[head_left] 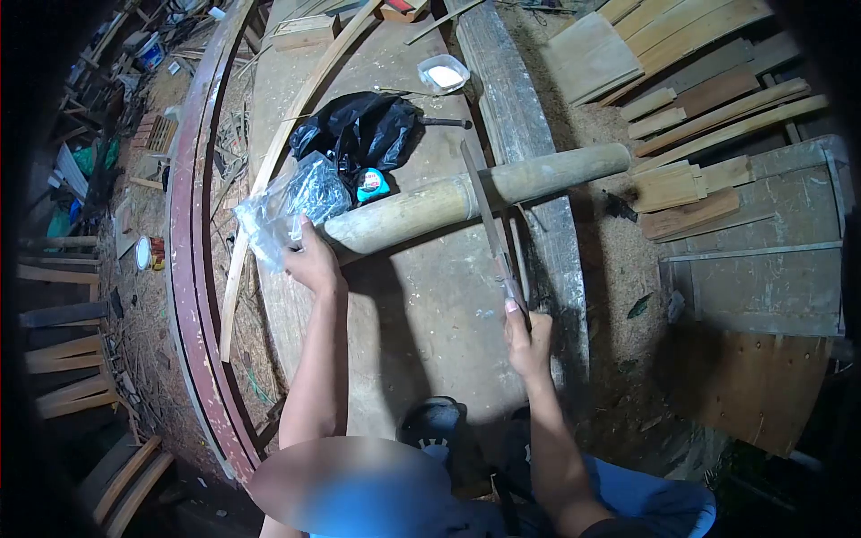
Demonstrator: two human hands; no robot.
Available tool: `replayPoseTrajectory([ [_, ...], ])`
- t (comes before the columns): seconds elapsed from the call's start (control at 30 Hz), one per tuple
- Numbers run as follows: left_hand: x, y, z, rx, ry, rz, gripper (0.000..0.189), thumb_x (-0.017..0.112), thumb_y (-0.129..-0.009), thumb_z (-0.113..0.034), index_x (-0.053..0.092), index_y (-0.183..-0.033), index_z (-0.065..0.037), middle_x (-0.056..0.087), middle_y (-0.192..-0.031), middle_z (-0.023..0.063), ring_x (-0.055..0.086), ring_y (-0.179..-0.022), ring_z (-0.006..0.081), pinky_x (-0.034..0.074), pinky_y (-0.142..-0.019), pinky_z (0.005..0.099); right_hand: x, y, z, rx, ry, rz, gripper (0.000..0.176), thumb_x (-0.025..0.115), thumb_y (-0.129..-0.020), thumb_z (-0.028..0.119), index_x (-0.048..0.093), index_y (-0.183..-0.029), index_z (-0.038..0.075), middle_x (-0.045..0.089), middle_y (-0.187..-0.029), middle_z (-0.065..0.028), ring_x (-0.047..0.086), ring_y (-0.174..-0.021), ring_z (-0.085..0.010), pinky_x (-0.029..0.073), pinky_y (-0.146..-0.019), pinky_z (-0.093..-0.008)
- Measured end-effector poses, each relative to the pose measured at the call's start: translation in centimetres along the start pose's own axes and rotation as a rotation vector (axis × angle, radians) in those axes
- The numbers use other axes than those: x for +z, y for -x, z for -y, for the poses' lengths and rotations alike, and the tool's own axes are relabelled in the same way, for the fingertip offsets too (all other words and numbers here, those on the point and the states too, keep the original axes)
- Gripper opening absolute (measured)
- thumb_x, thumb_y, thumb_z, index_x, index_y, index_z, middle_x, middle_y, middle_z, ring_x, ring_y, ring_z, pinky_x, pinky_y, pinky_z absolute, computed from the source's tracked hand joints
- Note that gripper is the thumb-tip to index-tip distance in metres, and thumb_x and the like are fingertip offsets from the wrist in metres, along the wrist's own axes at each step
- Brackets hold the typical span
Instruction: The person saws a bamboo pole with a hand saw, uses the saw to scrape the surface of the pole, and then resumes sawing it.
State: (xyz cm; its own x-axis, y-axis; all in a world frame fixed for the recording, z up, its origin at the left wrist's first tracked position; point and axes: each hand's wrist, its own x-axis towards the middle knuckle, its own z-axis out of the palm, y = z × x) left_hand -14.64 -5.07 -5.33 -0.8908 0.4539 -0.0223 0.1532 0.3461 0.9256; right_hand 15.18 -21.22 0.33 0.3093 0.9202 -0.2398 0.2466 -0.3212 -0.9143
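A thick, pale bamboo pole [395,217] lies across the bench, its right end jutting past the bench edge. My left hand [314,258] is closed at the pole's left end, against a crumpled clear plastic bag [309,190]; its fingertips are partly hidden. In my right hand [527,339] is the handle of a hand saw [487,211], fingers wrapped round it. The blade crosses the pole near a node, right of its middle, pointing away from me. How deep the teeth sit cannot be made out. Behind the pole are a turquoise tape measure [372,185] and a black plastic bag [359,130].
The wooden bench [404,323] has a thick beam [516,99] along its right side. A clear tub [443,73] of white material stands farther back. Long wooden strips [296,117] lie to the left. Boards [691,197] are stacked on the sawdust-covered ground at right.
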Motion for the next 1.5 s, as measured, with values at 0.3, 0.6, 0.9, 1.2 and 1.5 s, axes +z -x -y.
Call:
replayPoseTrajectory([
  [0.3,1.3,-1.1,0.2,0.159,0.128,-0.039,0.050,0.079,-0.087,-0.037,0.057,-0.079,0.007,0.063,-0.076,0.0182,0.053,-0.070,0.0271,0.047,-0.075,0.0448,-0.6,0.9,0.0,0.017,-0.059,0.030,0.056,0.057,-0.104,0.027,0.043,-0.052,0.009,0.043,-0.049,0.0027,0.039,-0.045,-0.0063,0.025,-0.044,-0.0278],
  [0.6,0.9,-0.1,-3.8,0.657,-0.001,-0.058,0.025,0.073,-0.092,-0.021,0.065,-0.095,0.003,0.064,-0.090,0.0143,0.061,-0.086,0.0285,0.048,-0.080,0.0406,0.0,1.1,-0.5,-0.017,-0.125,0.005,0.061,0.060,-0.102,0.034,0.042,-0.052,0.005,0.038,-0.046,0.0034,0.035,-0.042,-0.0079,0.024,-0.043,-0.0336],
  [0.9,9.5,6.8,-8.2,0.800,-0.664,0.696,0.034,0.059,-0.094,-0.034,0.073,-0.088,-0.004,0.074,-0.087,0.0202,0.074,-0.083,0.0378,0.059,-0.075,0.0462,-0.5,1.1,-0.2,0.030,-0.099,0.017,0.058,0.059,-0.102,0.034,0.045,-0.054,0.005,0.041,-0.048,0.0036,0.038,-0.044,-0.0072,0.025,-0.045,-0.0317],
  [1.2,9.0,7.4,-9.0,0.749,-0.828,0.861,0.060,0.046,-0.096,-0.049,0.077,-0.086,0.001,0.072,-0.087,0.0290,0.073,-0.085,0.0442,0.059,-0.080,0.0502,0.5,0.5,-0.2,0.043,-0.155,0.003,0.056,0.059,-0.103,0.031,0.046,-0.054,0.007,0.043,-0.050,0.0042,0.039,-0.046,-0.0064,0.025,-0.046,-0.0295],
  [1.5,8.7,7.5,-9.8,0.836,-0.790,0.886,0.056,0.048,-0.097,-0.046,0.075,-0.081,0.001,0.071,-0.084,0.0287,0.073,-0.082,0.0436,0.059,-0.077,0.0516,1.3,1.9,-0.2,0.021,-0.288,-0.020,0.056,0.059,-0.103,0.031,0.045,-0.055,0.008,0.041,-0.051,0.0055,0.037,-0.047,-0.0054,0.023,-0.046,-0.0287],
])
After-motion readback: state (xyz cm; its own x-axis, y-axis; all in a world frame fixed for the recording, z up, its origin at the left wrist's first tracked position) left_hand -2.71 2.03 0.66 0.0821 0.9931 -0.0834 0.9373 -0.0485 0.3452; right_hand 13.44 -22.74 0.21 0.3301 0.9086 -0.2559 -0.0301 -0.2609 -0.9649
